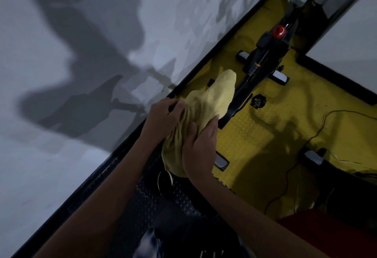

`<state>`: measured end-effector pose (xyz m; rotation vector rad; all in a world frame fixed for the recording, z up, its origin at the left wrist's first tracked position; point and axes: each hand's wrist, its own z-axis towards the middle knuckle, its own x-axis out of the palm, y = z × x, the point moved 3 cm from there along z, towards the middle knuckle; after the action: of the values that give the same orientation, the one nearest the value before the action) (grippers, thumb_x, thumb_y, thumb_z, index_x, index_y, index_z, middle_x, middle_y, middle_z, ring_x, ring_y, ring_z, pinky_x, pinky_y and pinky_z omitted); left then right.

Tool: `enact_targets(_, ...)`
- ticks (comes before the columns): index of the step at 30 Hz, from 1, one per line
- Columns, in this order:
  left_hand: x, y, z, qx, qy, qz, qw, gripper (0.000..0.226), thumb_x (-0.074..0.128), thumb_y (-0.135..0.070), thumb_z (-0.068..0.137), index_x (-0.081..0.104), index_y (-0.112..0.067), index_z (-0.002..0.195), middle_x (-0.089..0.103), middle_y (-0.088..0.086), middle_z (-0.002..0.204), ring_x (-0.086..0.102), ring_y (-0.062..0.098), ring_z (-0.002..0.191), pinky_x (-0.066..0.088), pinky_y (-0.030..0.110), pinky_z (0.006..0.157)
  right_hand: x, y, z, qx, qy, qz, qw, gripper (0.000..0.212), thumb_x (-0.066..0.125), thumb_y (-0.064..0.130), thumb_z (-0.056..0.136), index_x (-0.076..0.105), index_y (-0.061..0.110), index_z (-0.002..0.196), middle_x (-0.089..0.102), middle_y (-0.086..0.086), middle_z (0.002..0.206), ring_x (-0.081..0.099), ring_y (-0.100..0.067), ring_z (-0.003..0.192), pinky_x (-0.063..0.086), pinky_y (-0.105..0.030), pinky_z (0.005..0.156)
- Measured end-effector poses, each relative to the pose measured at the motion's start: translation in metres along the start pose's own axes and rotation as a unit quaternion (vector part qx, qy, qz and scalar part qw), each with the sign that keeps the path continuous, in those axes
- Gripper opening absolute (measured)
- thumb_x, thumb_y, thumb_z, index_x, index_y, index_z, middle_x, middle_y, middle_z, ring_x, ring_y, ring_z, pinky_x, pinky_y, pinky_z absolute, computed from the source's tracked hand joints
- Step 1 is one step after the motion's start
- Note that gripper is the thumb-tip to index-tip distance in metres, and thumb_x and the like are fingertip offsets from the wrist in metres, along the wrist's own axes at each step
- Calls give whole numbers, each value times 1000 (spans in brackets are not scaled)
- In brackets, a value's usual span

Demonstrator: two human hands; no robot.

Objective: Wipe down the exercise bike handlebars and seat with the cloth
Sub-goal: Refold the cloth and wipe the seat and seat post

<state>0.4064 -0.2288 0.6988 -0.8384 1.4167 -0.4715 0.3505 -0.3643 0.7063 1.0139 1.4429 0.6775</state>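
A yellow cloth (212, 98) is draped over the bike's seat, which is hidden underneath it. My left hand (163, 114) grips the cloth's left side with curled fingers. My right hand (199, 147) lies over the near part of the cloth, thumb and fingers wrapped round it. The black exercise bike frame (263, 57) runs away to the upper right, with a red knob (279, 31) on top. The handlebars are not clearly in view.
The bike stands on a yellow mat (265, 135) beside a white wall (81, 53). Silver stabiliser feet (281, 77) and a pedal (258, 100) stick out. A black cable (306, 141) trails over the mat. My shoe (165, 180) is below the seat.
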Motion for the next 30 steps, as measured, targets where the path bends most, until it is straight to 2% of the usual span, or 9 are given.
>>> enact_targets(6, -2, -3, -2, 11, -2, 2, 1000, 36, 53, -39, 99, 53, -14, 72, 59, 3, 66, 57, 16, 63, 43, 28, 58, -7, 4, 53, 35, 4, 85, 996, 69, 36, 39, 108, 3, 9, 161, 24, -7, 164, 33, -20, 145, 30, -18, 104)
enact_targets(9, -8, -6, -5, 37, -51, 17, 998, 38, 58, -37, 97, 45, -21, 65, 48, -5, 55, 47, 10, 52, 35, 21, 52, -14, 3, 64, 32, -2, 55, 998, 71, 39, 38, 107, 6, 3, 159, 19, -14, 165, 26, -28, 149, 25, -28, 116)
enact_targets(11, -12, -9, -9, 51, -97, -2, 994, 45, 58, -35, 97, 40, -22, 58, 37, -8, 49, 37, 5, 47, 28, 18, 48, -19, 6, 60, -4, -64, -1, 998, 75, 47, 34, 105, 10, -6, 157, 16, -23, 164, 17, -34, 152, 21, -42, 123)
enact_targets(13, -15, -10, -12, 61, -124, -16, 990, 48, 58, -33, 97, 41, -17, 54, 35, -7, 47, 34, 7, 45, 27, 20, 47, -21, 11, 56, -22, -119, -4, 993, 76, 52, 31, 103, 12, -6, 156, 13, -25, 164, 11, -34, 153, 18, -44, 125)
enact_targets(18, -17, -10, -14, 52, -148, 3, 988, 53, 55, -32, 98, 57, 1, 56, 52, 15, 51, 51, 30, 49, 37, 38, 52, -3, 14, 54, 1, -56, 67, 996, 78, 39, 46, 103, 0, 10, 161, 3, -5, 169, 8, -19, 154, 22, -35, 121)
enact_targets(23, -19, -8, -15, 5, -179, -32, 983, 58, 51, -36, 95, 58, 0, 51, 55, 15, 47, 54, 31, 46, 40, 39, 51, -2, 4, 33, -28, 3, 17, 999, 82, 43, 47, 104, -7, 13, 160, 0, -2, 169, 23, -13, 143, 31, -13, 95)
enact_targets(26, -19, -6, -17, 1, -190, -56, 980, 57, 49, -36, 96, 59, -1, 52, 57, 14, 48, 55, 31, 46, 42, 42, 51, -1, -11, -5, -57, 34, -6, 998, 75, 37, 44, 106, -3, 13, 161, 1, -4, 169, 13, -15, 151, 17, 2, 103)
enact_targets(28, -19, -7, -18, 25, -192, -44, 980, 54, 50, -31, 98, 57, 0, 54, 56, 14, 49, 54, 30, 47, 42, 43, 51, -2, -20, -28, -66, 61, -9, 996, 72, 31, 48, 105, -2, 17, 161, -4, -2, 169, 2, -14, 155, 18, -17, 120)
enact_targets(30, -18, -10, -18, 63, -182, -14, 981, 50, 51, -26, 98, 54, -1, 55, 54, 11, 51, 52, 27, 47, 41, 41, 49, -3, -25, -38, -68, 85, -8, 994, 72, 27, 50, 104, -3, 18, 161, -11, -1, 169, -4, -15, 155, 22, -35, 123)
